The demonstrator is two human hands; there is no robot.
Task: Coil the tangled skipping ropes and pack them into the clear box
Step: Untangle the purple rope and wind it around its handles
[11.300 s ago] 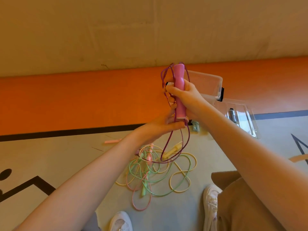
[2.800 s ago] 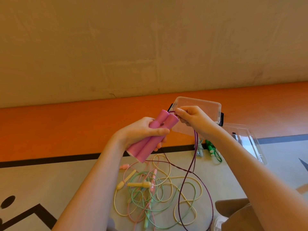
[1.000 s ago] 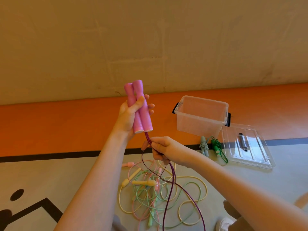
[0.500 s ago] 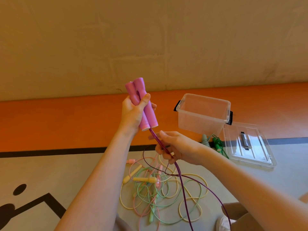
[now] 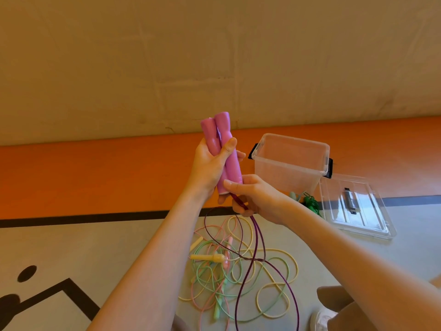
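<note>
My left hand point(image 5: 210, 169) grips two pink rope handles point(image 5: 223, 149) held upright side by side at chest height. Just below them my right hand point(image 5: 256, 197) pinches the purple rope point(image 5: 256, 235) where it leaves the handles; the rope hangs in long loops to the floor. Under my arms lies a tangle of pastel ropes point(image 5: 229, 275), yellow, green and pink, with a yellow handle point(image 5: 206, 257) on top. The clear box point(image 5: 290, 163) stands open on the floor to the right, and I see nothing inside it.
The box's clear lid point(image 5: 355, 206) lies flat to the right of the box. Two coiled ropes, pale blue-green point(image 5: 294, 195) and dark green point(image 5: 311, 205), lie in front of the box. An orange strip and a wall run behind. My shoe point(image 5: 321, 318) is at bottom right.
My right hand has slid up the purple rope to just under the handles. The left hand keeps the handles upright, a little lower than a second ago.
</note>
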